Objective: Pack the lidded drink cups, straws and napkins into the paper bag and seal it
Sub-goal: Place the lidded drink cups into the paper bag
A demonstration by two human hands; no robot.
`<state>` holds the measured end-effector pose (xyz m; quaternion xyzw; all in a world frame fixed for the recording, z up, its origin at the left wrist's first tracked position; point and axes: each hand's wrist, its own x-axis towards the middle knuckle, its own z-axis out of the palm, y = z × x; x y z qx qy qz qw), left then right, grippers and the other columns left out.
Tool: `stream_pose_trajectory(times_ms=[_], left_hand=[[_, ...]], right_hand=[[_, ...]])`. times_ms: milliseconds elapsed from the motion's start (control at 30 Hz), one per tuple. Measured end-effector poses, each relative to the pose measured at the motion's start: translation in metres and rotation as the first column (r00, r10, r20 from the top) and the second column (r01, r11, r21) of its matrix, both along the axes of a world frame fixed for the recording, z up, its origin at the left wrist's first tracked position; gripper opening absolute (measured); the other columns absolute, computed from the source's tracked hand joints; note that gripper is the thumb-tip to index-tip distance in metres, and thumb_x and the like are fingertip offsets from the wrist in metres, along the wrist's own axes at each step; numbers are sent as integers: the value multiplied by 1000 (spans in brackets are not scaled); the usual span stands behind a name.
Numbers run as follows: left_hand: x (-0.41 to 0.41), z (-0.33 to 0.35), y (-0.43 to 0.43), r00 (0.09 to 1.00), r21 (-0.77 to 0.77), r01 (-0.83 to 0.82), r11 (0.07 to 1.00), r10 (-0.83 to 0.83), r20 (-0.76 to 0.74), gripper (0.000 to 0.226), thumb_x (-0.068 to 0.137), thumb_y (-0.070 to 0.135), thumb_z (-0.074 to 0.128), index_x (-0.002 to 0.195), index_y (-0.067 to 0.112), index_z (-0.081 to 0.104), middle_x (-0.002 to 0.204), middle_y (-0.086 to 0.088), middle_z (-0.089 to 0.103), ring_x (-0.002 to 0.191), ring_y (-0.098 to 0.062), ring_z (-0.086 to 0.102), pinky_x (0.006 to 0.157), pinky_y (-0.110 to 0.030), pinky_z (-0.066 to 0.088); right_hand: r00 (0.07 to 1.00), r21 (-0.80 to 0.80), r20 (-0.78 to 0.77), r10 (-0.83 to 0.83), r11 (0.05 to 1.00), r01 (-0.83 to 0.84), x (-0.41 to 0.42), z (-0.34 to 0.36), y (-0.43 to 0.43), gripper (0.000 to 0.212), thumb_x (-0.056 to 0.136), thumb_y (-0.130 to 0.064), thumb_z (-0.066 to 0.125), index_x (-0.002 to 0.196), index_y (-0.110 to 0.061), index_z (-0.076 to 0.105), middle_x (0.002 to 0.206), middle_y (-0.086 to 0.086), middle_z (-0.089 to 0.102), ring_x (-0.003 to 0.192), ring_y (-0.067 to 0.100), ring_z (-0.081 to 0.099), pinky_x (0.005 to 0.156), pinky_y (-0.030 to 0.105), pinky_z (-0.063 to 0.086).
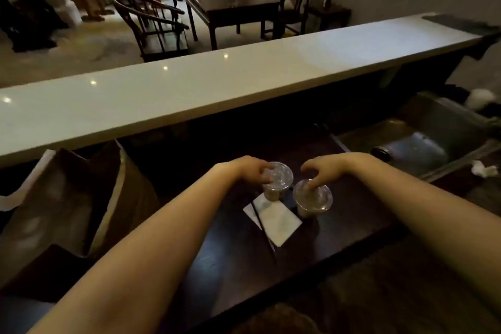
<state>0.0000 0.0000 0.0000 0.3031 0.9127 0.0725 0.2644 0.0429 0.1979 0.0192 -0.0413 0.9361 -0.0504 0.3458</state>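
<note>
Two clear lidded drink cups stand side by side on the dark lower counter [339, 238]. My left hand [252, 169] grips the lid rim of the left cup [279, 179] from above. My right hand [324, 171] rests its fingers on the lid of the right cup [314, 199]. A white napkin [273, 218] lies flat just in front of the cups, with a thin dark straw [261, 226] lying across it. An open brown paper bag [73, 203] stands at the left, apart from both hands.
A long white raised counter [217, 87] runs across just behind the work surface. A metal sink [423, 149] sits to the right, with crumpled white paper [484, 171] beside it. Dark chairs and tables stand in the room beyond.
</note>
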Motion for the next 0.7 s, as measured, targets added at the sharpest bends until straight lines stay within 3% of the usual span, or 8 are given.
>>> stream_pose_trajectory(times_ms=[67, 200, 333, 433, 533, 700], left_hand=[[1, -11, 6, 999, 15, 3, 1000, -2, -44, 54, 90, 36, 51, 141, 26, 36, 139, -12, 49, 124, -30, 48, 106, -39, 37], [7, -40, 10, 994, 24, 23, 999, -20, -104, 55, 88, 42, 53, 139, 24, 40, 146, -9, 34, 130, -31, 32, 110, -45, 32], [14, -57, 7, 979, 178, -29, 984, 64, -195, 56, 85, 36, 59, 137, 20, 42, 142, -9, 34, 130, -30, 26, 108, -43, 35], [22, -66, 8, 958, 246, -59, 968, 124, -258, 52, 85, 28, 60, 134, 18, 45, 138, -9, 38, 127, -29, 28, 99, -45, 44], [26, -66, 10, 945, 254, -67, 965, 142, -293, 49, 86, 26, 58, 133, 16, 46, 138, -10, 39, 126, -29, 29, 93, -44, 47], [25, -59, 10, 958, 187, -51, 981, 101, -269, 49, 88, 25, 54, 136, 17, 43, 140, -9, 37, 127, -29, 29, 99, -43, 44]], right_hand=[[1000, 29, -28, -10, 1000, 11, 5, -11, 5, 80, 84, -41, 63, 147, -13, 22, 150, 13, 31, 136, 30, 36, 111, 36, 32], [998, 17, -33, -56, 998, 57, 15, -38, 9, 99, 75, -47, 71, 149, -16, 13, 151, 13, 25, 138, 35, 27, 113, 42, 29], [994, -22, -71, -83, 996, 82, 20, -56, 7, 113, 66, -50, 77, 149, -18, 7, 151, 13, 21, 137, 37, 24, 112, 46, 30], [991, -60, -84, -105, 993, 101, 24, -63, 5, 114, 67, -48, 76, 150, -21, 2, 151, 12, 15, 138, 38, 20, 112, 47, 30], [989, -75, -104, -101, 993, 94, 24, -62, 5, 110, 67, -46, 77, 149, -22, 7, 146, 11, 21, 134, 38, 26, 108, 46, 34], [989, -69, -123, -83, 995, 75, 19, -43, 4, 105, 64, -44, 78, 146, -22, 17, 137, 11, 31, 128, 36, 35, 104, 43, 39]])
